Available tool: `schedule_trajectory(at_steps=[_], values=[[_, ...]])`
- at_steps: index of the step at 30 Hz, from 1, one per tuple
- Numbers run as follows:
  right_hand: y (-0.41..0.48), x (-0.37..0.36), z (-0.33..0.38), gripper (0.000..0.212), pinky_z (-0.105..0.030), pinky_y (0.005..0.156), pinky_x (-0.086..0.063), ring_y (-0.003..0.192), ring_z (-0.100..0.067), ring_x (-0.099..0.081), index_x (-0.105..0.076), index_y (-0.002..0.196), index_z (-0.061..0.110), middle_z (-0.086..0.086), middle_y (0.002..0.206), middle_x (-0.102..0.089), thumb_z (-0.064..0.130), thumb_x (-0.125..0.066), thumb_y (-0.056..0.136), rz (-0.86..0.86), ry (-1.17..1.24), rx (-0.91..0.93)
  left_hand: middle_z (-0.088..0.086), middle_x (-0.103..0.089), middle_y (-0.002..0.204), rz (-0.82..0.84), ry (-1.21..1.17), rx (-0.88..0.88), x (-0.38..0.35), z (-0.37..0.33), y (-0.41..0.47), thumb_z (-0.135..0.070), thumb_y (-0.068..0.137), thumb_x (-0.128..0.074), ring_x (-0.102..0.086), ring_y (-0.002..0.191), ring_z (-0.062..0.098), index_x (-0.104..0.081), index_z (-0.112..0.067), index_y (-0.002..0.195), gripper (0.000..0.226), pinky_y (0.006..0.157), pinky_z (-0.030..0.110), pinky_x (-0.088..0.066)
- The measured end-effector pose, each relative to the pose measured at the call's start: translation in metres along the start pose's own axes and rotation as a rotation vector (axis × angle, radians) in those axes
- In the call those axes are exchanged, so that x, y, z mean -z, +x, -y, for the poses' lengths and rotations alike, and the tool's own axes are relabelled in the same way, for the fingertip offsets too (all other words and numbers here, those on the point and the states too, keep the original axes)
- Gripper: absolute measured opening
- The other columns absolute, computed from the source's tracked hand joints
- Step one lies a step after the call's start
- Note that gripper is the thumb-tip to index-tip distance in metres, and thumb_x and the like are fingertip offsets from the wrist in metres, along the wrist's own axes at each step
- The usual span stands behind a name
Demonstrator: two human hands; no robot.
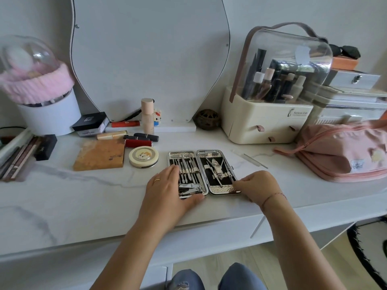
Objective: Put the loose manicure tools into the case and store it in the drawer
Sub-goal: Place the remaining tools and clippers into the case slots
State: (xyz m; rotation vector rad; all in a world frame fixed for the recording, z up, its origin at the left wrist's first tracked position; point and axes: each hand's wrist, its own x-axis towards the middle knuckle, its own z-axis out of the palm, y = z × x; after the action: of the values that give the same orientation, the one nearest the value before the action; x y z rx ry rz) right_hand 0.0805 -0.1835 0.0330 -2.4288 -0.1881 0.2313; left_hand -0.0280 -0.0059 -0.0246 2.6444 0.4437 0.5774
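Note:
A silver manicure case lies open flat on the white marble-patterned desk, its two dark halves filled with metal tools. My left hand rests on the left half's near corner, fingers spread along its left edge and thumb under the front rim. My right hand sits at the right half's near right corner, fingertips pinched on a thin metal tool at the case's edge. A loose slim tool lies on the desk right of the case, beside a clear cap.
A round compact and a tan palette lie left of the case, lipsticks behind. A cream cosmetics organiser with small drawers stands back right, a pink pouch at right. The desk's front drawer is below.

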Motion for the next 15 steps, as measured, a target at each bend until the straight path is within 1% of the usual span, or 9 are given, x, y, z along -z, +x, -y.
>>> schedule_trajectory(at_steps=[3, 5, 6, 8, 9, 11, 13, 15], values=[[-0.002, 0.005, -0.005, 0.026, -0.024, 0.057, -0.032, 0.057, -0.02, -0.035, -0.063, 0.07, -0.011, -0.011, 0.057, -0.042, 0.015, -0.066, 0.072, 0.014, 0.042, -0.002, 0.002, -0.031, 0.15, 0.001, 0.002, 0.008, 0.001, -0.001, -0.001, -0.088, 0.056, -0.023, -0.027, 0.138, 0.018, -0.027, -0.012, 0.144, 0.116, 0.115, 0.033, -0.018], [-0.006, 0.009, -0.008, 0.03, -0.024, 0.053, -0.031, 0.054, -0.02, -0.037, -0.064, 0.074, -0.014, -0.01, 0.049, -0.046, 0.017, -0.067, 0.073, 0.033, 0.054, 0.011, 0.001, -0.029, 0.151, 0.005, 0.004, 0.012, 0.001, -0.001, -0.001, -0.089, 0.055, -0.022, -0.025, 0.138, 0.018, -0.025, -0.013, 0.145, 0.117, 0.115, 0.032, -0.017], [-0.009, 0.011, -0.011, 0.031, -0.023, 0.05, -0.03, 0.05, -0.02, -0.037, -0.064, 0.071, -0.013, -0.008, 0.044, -0.047, 0.017, -0.067, 0.074, 0.053, 0.061, 0.015, 0.001, -0.028, 0.152, 0.008, 0.003, 0.014, 0.001, 0.0, -0.001, -0.089, 0.055, -0.021, -0.025, 0.138, 0.018, -0.024, -0.013, 0.145, 0.118, 0.115, 0.032, -0.016], [-0.016, 0.016, -0.016, 0.026, -0.018, 0.044, -0.031, 0.038, -0.014, -0.039, -0.063, 0.061, -0.007, -0.004, 0.04, -0.053, 0.015, -0.066, 0.077, 0.109, 0.101, 0.018, 0.001, -0.027, 0.152, 0.016, -0.002, 0.018, 0.001, -0.001, 0.0, -0.09, 0.055, -0.02, -0.024, 0.139, 0.018, -0.023, -0.014, 0.145, 0.119, 0.116, 0.031, -0.016], [-0.019, 0.019, -0.02, 0.023, -0.016, 0.042, -0.033, 0.035, -0.01, -0.043, -0.063, 0.061, -0.003, -0.005, 0.043, -0.059, 0.012, -0.065, 0.078, 0.139, 0.151, 0.017, 0.001, -0.027, 0.152, 0.017, -0.006, 0.019, 0.002, -0.001, 0.0, -0.091, 0.054, -0.02, -0.024, 0.139, 0.018, -0.023, -0.014, 0.146, 0.119, 0.115, 0.031, -0.015], [-0.027, 0.024, -0.026, 0.015, -0.015, 0.041, -0.04, 0.04, -0.009, -0.056, -0.063, 0.067, -0.001, -0.01, 0.056, -0.069, 0.005, -0.063, 0.081, 0.178, 0.294, -0.001, 0.0, -0.026, 0.152, 0.02, -0.011, 0.024, 0.002, -0.001, 0.0, -0.091, 0.054, -0.02, -0.023, 0.139, 0.017, -0.023, -0.014, 0.146, 0.12, 0.115, 0.03, -0.014], [-0.031, 0.03, -0.032, 0.01, -0.017, 0.044, -0.046, 0.046, -0.012, -0.063, -0.063, 0.074, -0.005, -0.014, 0.063, -0.071, 0.001, -0.061, 0.082, 0.174, 0.414, -0.008, 0.001, -0.027, 0.152, 0.018, -0.01, 0.024, 0.003, -0.002, -0.001, -0.09, 0.054, -0.021, -0.023, 0.139, 0.017, -0.024, -0.014, 0.146, 0.119, 0.114, 0.029, -0.013], [-0.029, 0.034, -0.036, 0.007, -0.017, 0.046, -0.049, 0.048, -0.013, -0.064, -0.063, 0.078, -0.007, -0.014, 0.063, -0.07, -0.002, -0.062, 0.082, 0.163, 0.488, 0.01, 0.001, -0.028, 0.152, 0.014, -0.016, 0.028, 0.003, -0.003, -0.001, -0.09, 0.054, -0.023, -0.024, 0.139, 0.017, -0.025, -0.014, 0.145, 0.119, 0.114, 0.029, -0.014]])
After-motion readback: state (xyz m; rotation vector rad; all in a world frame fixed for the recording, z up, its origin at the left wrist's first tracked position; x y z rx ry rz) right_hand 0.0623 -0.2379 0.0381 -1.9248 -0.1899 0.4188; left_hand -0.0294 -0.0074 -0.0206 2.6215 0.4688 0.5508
